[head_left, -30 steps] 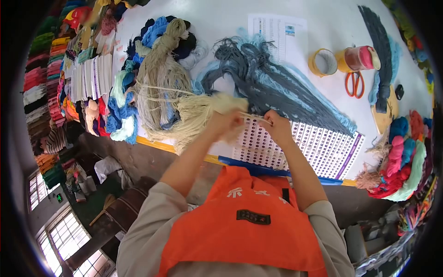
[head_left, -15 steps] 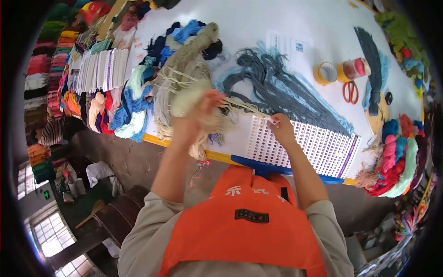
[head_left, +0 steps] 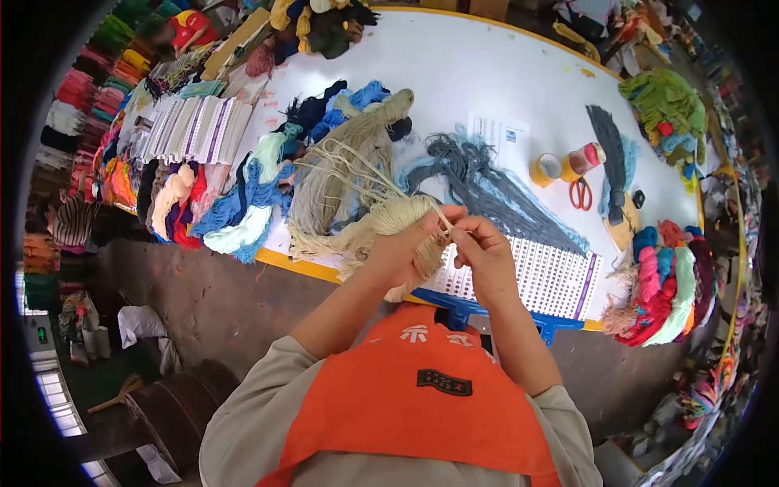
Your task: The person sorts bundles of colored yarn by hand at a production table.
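My left hand (head_left: 406,247) is wrapped round a bundle of cream yarn (head_left: 393,217) near the table's front edge. Its fingers meet those of my right hand (head_left: 484,250), which pinches a strand of the cream yarn just to the right of the bundle. Loose cream strands run back over a beige-grey yarn pile (head_left: 324,187). Beneath and to the right of my hands lies a white perforated card (head_left: 540,276) with rows of holes. Dark grey and light blue yarn (head_left: 503,191) spreads behind the card.
Orange-handled scissors (head_left: 580,194) lie beside two tape rolls (head_left: 546,169). Colourful skeins (head_left: 669,284) hang at the right edge. Blue and mint yarn (head_left: 247,203) and stacked white cards (head_left: 199,130) are on the left. A person in red (head_left: 191,31) is at the far left.
My hands have come together, the left moving right and the right moving slightly down and left. The cream bundle has shifted right, and the view has tilted to show more of the table's far side.
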A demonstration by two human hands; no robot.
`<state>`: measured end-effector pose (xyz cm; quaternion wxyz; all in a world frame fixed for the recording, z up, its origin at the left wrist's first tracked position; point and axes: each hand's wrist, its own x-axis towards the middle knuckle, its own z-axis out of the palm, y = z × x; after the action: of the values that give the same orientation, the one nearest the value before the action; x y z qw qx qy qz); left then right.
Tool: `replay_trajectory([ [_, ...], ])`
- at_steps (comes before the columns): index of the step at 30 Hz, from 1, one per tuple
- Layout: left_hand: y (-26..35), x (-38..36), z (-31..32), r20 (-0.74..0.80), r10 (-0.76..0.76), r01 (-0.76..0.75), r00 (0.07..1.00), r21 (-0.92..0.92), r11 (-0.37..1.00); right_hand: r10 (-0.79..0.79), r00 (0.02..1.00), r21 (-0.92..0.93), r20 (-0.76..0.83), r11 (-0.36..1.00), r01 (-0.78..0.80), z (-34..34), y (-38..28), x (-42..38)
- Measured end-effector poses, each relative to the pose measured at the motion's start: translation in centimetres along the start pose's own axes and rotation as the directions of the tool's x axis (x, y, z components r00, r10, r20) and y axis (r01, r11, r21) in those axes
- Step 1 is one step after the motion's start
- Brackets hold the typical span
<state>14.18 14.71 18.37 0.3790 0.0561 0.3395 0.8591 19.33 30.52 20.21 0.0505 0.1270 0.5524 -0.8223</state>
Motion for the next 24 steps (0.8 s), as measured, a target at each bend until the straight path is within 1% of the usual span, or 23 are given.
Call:
replay_trajectory([
  [1, 0.3, -0.3, 0.4, 0.008, 0.006, -0.006, 1.000, 0.004, 1.000, -0.001, 1.000, 0.027, -0.016, 1.000, 0.001, 0.3, -0.2, -0.4],
  [3, 0.8, -0.9, 1.5, -0.052, 0.033, -0.022, 0.998, 0.194, 0.981, -0.014, 1.000, 0.048, -0.013, 0.999, 0.015, 0.7, -0.5, -0.9],
  [4, 0.8, -1.0, 1.8, -0.042, 0.035, -0.026, 0.998, 0.197, 0.980, -0.017, 1.000, 0.073, -0.012, 0.997, 0.017, 0.8, -0.5, -1.1],
  [6, 0.7, -1.2, 2.0, -0.108, 0.087, -0.052, 0.990, 0.289, 0.956, -0.025, 0.999, 0.071, -0.020, 0.997, 0.026, 1.2, -0.6, -1.5],
  [7, 0.7, -1.3, 2.0, -0.104, 0.088, -0.054, 0.991, 0.289, 0.956, -0.026, 0.999, 0.072, -0.024, 0.997, 0.027, 1.3, -0.7, -1.7],
  [8, 0.8, -1.3, 1.8, -0.108, 0.046, -0.023, 0.993, 0.212, 0.977, -0.030, 0.999, 0.070, -0.025, 0.997, 0.032, 1.4, -0.7, -1.8],
  [9, 0.8, -1.3, 1.8, -0.109, 0.004, 0.010, 0.994, 0.133, 0.991, -0.028, 0.999, 0.117, -0.028, 0.993, 0.031, 1.4, -0.8, -2.0],
  [10, 0.9, -1.3, 2.0, -0.106, 0.005, 0.009, 0.994, 0.133, 0.991, -0.023, 0.999, 0.164, -0.032, 0.986, 0.028, 1.5, -0.8, -2.1],
  [11, 1.1, -1.4, 2.4, -0.101, 0.023, -0.008, 0.995, 0.151, 0.989, -0.025, 0.999, 0.163, -0.033, 0.986, 0.030, 1.5, -0.7, -2.1],
  [13, 1.1, -1.6, 3.1, -0.094, 0.040, -0.024, 0.995, 0.167, 0.986, -0.035, 0.998, 0.093, -0.053, 0.995, 0.040, 1.4, -0.7, -2.2],
  [15, 0.9, -1.7, 3.7, -0.120, 0.069, -0.039, 0.990, 0.238, 0.971, -0.054, 0.998, 0.081, -0.045, 0.995, 0.057, 1.5, -0.9, -2.3],
  [17, 0.5, -1.4, 3.1, -0.119, 0.065, -0.033, 0.991, 0.254, 0.967, -0.072, 0.997, 0.069, -0.037, 0.995, 0.075, 1.4, -1.0, -2.3],
  [19, 0.2, -1.1, 2.8, -0.116, 0.062, -0.028, 0.991, 0.273, 0.962, -0.058, 0.998, 0.152, -0.038, 0.986, 0.063, 1.1, -1.0, -2.4],
  [21, 0.0, -0.8, 2.9, -0.120, 0.026, -0.006, 0.992, 0.161, 0.987, -0.058, 0.998, 0.155, -0.038, 0.986, 0.063, 0.8, -1.0, -2.3],
  [23, 0.5, -0.9, 4.0, -0.109, 0.024, -0.007, 0.994, 0.150, 0.989, -0.055, 0.998, 0.159, -0.037, 0.985, 0.060, 0.5, -1.3, -2.2],
  [24, 0.7, -0.9, 4.4, -0.100, 0.021, -0.007, 0.995, 0.137, 0.991, -0.035, 0.999, 0.203, -0.025, 0.978, 0.039, 0.3, -1.6, -2.2],
])
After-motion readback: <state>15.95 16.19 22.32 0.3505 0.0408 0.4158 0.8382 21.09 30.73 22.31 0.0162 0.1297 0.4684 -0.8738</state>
